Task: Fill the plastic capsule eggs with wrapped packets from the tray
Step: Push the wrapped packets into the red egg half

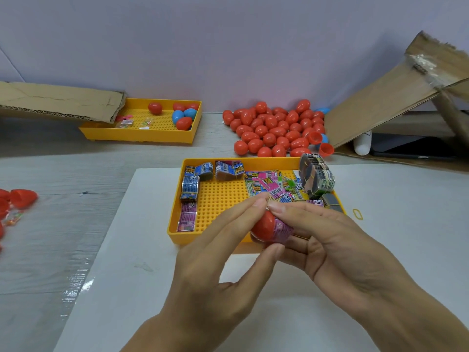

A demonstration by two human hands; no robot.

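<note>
You are gripping a red capsule egg in both hands | left hand and right hand fingers clamping on egg and purple packet | packet print blurring, unreadable | yellow tray just behind.

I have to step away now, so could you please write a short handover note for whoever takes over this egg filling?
Left hand and right hand: both hold one red egg half over the near tray, pressing a purple packet into it; the packet still sticks out.
Near tray: blue, pink and green packets, some in banded bundles.
Behind it: a pile of closed red eggs, with open halves at its right edge.
Far tray: a few red and blue eggs; whether they are filled cannot be seen.
Left to do: seat this packet, close the egg, then carry on with the rest.
</note>
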